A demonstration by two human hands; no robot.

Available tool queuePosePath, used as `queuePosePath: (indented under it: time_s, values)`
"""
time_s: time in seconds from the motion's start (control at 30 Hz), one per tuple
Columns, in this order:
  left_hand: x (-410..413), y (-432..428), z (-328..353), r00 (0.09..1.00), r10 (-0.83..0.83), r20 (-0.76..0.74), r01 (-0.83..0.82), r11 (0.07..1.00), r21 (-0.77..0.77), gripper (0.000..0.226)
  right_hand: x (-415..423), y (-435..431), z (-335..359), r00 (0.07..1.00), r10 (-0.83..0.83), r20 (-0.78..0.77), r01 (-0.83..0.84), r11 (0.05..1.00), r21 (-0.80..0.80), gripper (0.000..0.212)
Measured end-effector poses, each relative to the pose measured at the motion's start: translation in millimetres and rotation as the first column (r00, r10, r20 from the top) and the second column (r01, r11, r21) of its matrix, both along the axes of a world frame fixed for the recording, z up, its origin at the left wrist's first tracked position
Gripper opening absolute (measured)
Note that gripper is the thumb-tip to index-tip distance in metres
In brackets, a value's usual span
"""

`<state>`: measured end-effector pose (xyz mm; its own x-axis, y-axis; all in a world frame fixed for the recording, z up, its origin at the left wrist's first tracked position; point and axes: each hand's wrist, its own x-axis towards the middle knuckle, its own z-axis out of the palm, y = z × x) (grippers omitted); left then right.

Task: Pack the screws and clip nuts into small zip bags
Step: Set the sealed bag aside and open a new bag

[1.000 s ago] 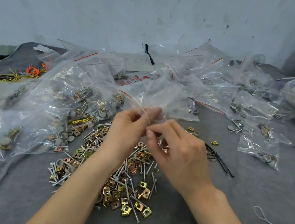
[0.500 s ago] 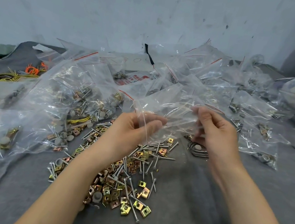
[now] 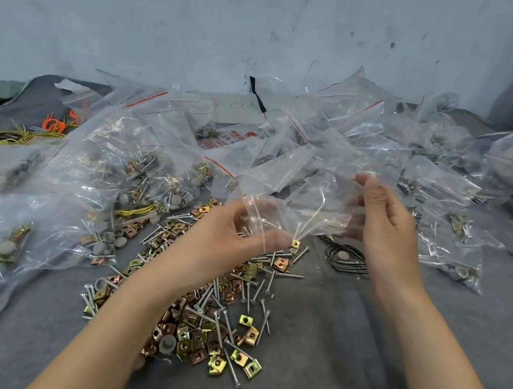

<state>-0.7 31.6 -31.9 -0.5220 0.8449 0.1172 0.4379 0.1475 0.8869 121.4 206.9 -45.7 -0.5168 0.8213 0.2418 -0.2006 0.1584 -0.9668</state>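
A loose heap of silver screws and brass-coloured clip nuts (image 3: 209, 308) lies on the grey cloth (image 3: 339, 361) in front of me. Above it I hold a small clear zip bag (image 3: 302, 195). My left hand (image 3: 223, 239) pinches the bag's lower corner between thumb and fingers. My right hand (image 3: 383, 222) grips the bag's right side, fingers curled behind the plastic. I cannot tell whether the bag holds anything.
Several filled zip bags (image 3: 90, 187) are piled at the left, more bags (image 3: 443, 205) at the back and right. Black wire ties (image 3: 344, 260) lie right of the heap. Yellow and orange wires (image 3: 31, 133) sit far left. A wall stands behind.
My hands have parted: the right hand moved right and up with the bag's side, stretching the bag open wider. The left hand stays over the heap, still pinching the bag.
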Motion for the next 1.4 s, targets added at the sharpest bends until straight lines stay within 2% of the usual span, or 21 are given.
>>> queuePosePath:
  time_s: [0.13,0.27,0.33,0.4,0.5,0.6,0.67,0.77,0.87,0.93,0.97,1.0,1.03,1.07,1.1,1.13,1.2,1.27,1.4]
  values:
    - [-2.7,-1.4,-2.1,1.000,-0.002,-0.020,0.002,1.000,-0.012,0.051,1.2,-4.4,1.0,0.992,0.125,0.026,-0.126,0.991,0.041,0.020]
    - [-5.6,-3.6,-2.3,1.000,0.014,-0.017,-0.014,0.999,-0.047,0.056,1.8,-5.5,2.2,0.997,0.074,-0.007,-0.074,0.997,0.030,0.015]
    - [-4.9,-3.5,-1.2,0.999,0.036,-0.026,-0.038,0.998,-0.051,0.043,1.5,-6.9,3.6,0.998,0.047,-0.037,-0.046,0.999,0.016,0.010]
    - [-4.1,-0.6,-1.6,0.996,0.090,0.020,-0.089,0.996,-0.023,0.017,1.6,-9.1,4.4,0.998,0.034,-0.057,-0.034,0.999,0.005,0.007]
    - [-4.6,3.6,-4.8,0.979,0.176,0.102,-0.174,0.984,-0.031,0.015,2.4,-11.5,4.9,0.997,0.053,-0.052,-0.054,0.999,-0.004,0.006]
    - [-5.7,4.0,-7.1,0.957,0.173,0.232,-0.162,0.985,-0.064,0.007,2.4,-12.8,5.8,0.994,0.099,-0.055,-0.099,0.995,-0.014,0.003]
    - [-6.8,1.4,-6.4,0.935,0.131,0.330,-0.123,0.991,-0.044,0.024,1.6,-12.3,5.0,0.991,0.120,-0.052,-0.120,0.993,-0.002,0.004]
    - [-12.3,-3.2,-6.8,0.899,0.051,0.435,-0.062,0.998,0.013,0.033,1.4,-9.6,4.0,0.988,0.150,-0.035,-0.150,0.989,0.016,0.005]
    - [-14.9,-6.0,-5.8,0.912,-0.031,0.410,0.030,1.000,0.009,0.059,1.5,-6.5,0.2,0.991,0.131,-0.019,-0.131,0.991,0.015,0.017]
    - [-13.7,-5.4,-4.6,0.933,-0.050,0.357,0.061,0.998,-0.019,0.070,4.2,-6.2,-2.5,0.999,-0.006,0.049,-0.002,0.988,0.156,0.029]
    - [-13.2,-4.6,-5.0,0.941,-0.041,0.335,0.056,0.998,-0.035,0.074,6.7,-7.2,-3.1,0.992,-0.104,0.076,0.075,0.945,0.318,0.033]
    - [-12.2,-4.1,-4.8,0.948,-0.022,0.316,0.040,0.998,-0.052,0.074,9.2,-10.0,-2.5,0.978,-0.191,0.081,0.122,0.845,0.521,0.038]
    - [-11.3,-3.4,-4.8,0.956,-0.005,0.293,0.026,0.997,-0.066,0.072,10.4,-13.6,-1.9,0.970,-0.235,0.066,0.118,0.689,0.715,0.044]
    - [-10.5,-2.9,-4.8,0.963,0.000,0.269,0.020,0.997,-0.074,0.067,9.9,-18.1,-2.1,0.971,-0.231,0.068,0.064,0.519,0.852,0.051]
    - [-9.8,-2.5,-5.6,0.968,-0.013,0.250,0.030,0.997,-0.065,0.064,8.6,-23.5,-3.2,0.974,-0.197,0.110,-0.025,0.390,0.920,0.058]
    - [-9.3,-2.3,-5.9,0.971,-0.032,0.236,0.045,0.998,-0.050,0.063,7.1,-29.9,-5.1,0.969,-0.156,0.190,-0.134,0.313,0.940,0.065]
    - [-8.9,-2.3,-5.5,0.978,-0.091,0.186,0.098,0.995,-0.030,0.054,5.2,-41.0,-12.3,0.915,-0.111,0.389,-0.352,0.252,0.901,0.080]
    - [-6.3,-3.2,-3.5,0.974,-0.168,0.155,0.176,0.984,-0.040,0.042,4.7,-47.6,-20.3,0.863,-0.126,0.490,-0.454,0.232,0.860,0.089]
    - [2.4,-2.0,-5.3,0.962,-0.224,0.154,0.244,0.961,-0.131,0.035,4.7,-49.8,-22.0,0.901,-0.176,0.396,-0.352,0.236,0.906,0.085]
